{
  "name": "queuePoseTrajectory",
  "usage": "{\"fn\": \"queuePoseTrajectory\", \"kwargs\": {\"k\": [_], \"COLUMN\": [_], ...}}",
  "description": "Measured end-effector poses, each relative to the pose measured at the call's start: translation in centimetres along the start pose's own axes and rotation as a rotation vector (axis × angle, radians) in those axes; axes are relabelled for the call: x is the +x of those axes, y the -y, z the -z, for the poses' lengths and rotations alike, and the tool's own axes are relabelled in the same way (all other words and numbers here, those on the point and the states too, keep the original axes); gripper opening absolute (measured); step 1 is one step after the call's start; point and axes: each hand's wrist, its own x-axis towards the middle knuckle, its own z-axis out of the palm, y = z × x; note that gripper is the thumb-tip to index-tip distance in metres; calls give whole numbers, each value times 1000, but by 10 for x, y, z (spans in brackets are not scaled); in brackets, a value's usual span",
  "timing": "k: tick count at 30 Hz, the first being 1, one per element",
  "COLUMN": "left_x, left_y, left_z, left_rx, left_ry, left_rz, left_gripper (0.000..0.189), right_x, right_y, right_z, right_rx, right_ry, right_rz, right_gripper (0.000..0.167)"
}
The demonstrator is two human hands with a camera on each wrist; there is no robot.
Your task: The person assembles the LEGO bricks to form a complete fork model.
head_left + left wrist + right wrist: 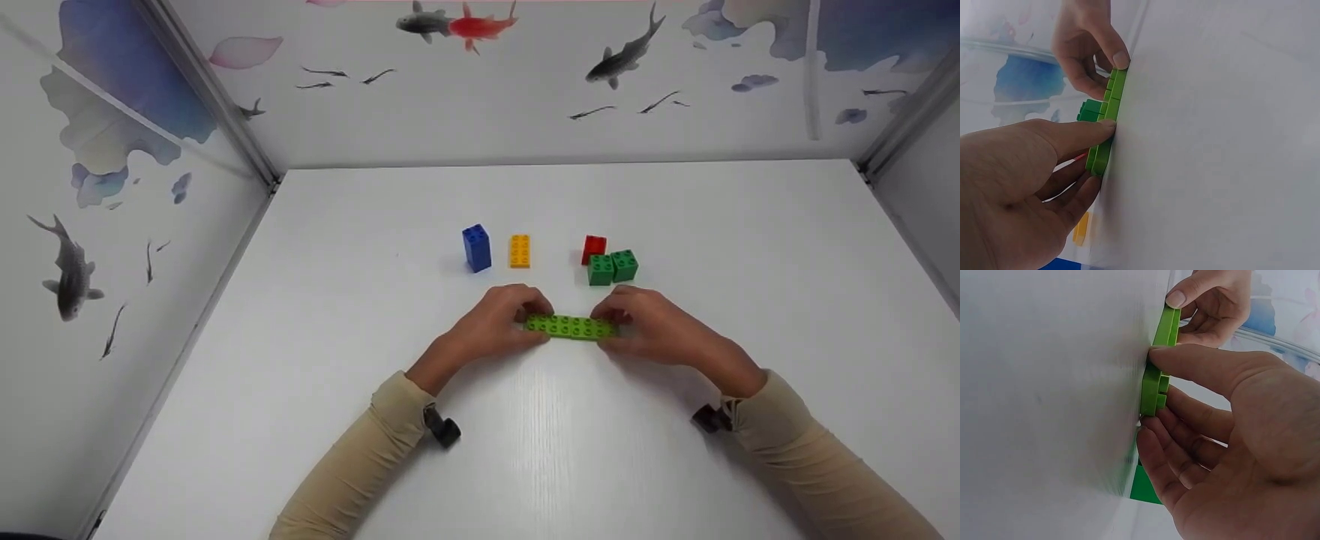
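Two light green toy bricks (574, 327) lie end to end in a row on the white table, with a thin seam between them and studs facing up. My left hand (499, 322) pinches the left end, thumb on the near side and fingers on the far side. At the right end my right hand (660, 330) holds the row the same way. In the left wrist view the thumb of the left hand (1022, 174) presses the side of the light green brick (1104, 154). The right wrist view has the right hand (1230, 422) around its brick (1151, 391).
Beyond the hands stand a tall blue brick stack (477, 249), a flat yellow brick (520, 251), a red brick (594, 247) and two dark green bricks (601, 271). White panels with painted fish (622, 56) border the table (360, 247) at the back and left.
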Motion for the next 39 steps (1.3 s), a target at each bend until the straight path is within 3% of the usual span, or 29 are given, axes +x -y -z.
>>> {"fn": "queuePoseTrajectory", "kwargs": {"k": [18,26,33,39], "left_x": [-1,-1,-2,-3], "left_y": [2,2,6,10], "left_z": [-1,0,5,11], "left_rx": [-8,-15,-44,-59], "left_ry": [-1,7,42,80], "left_rz": [-7,31,24,-10], "left_gripper": [27,42,49,51], "right_x": [1,0,3,6], "right_y": [-1,-1,-9,-24], "right_z": [-2,0,8,19], "right_rx": [-6,-9,71,91], "right_ry": [1,-18,-129,-328], "right_rz": [-3,-2,-3,26], "right_gripper": [34,48,45,32]}}
